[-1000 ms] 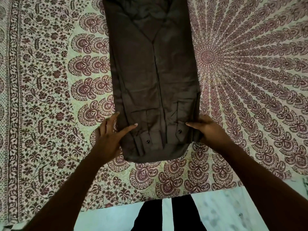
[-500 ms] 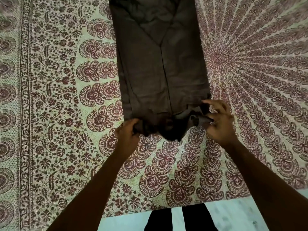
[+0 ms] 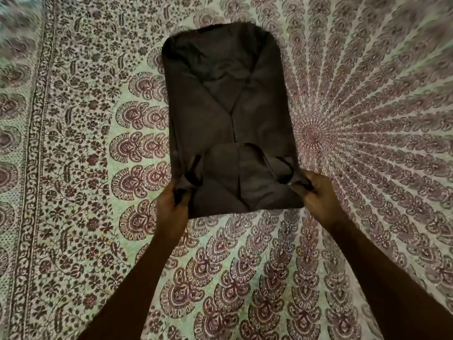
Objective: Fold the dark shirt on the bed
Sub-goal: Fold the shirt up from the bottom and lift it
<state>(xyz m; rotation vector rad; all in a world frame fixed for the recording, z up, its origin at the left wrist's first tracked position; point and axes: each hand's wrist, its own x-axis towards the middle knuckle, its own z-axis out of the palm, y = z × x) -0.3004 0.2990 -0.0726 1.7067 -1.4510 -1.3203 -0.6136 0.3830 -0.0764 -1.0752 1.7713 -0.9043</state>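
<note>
The dark brown shirt (image 3: 228,114) lies lengthwise on the bed as a narrow strip, sides folded in, collar end far from me. Its near end is lifted off the bed and turned up toward the collar, forming a raised flap. My left hand (image 3: 172,207) grips the left corner of that flap with curled fingers. My right hand (image 3: 316,195) pinches the right corner between thumb and fingers. Both forearms reach in from the bottom of the view.
The bed is covered by a patterned sheet (image 3: 98,168) in maroon and pale green, with a radial mandala centre (image 3: 316,136) just right of the shirt and a floral border band (image 3: 31,168) along the left.
Both hands closed on the shirt's near hem, lifted it off the bed and carried it up toward the collar. The view moved forward, so the whole shirt now shows.
</note>
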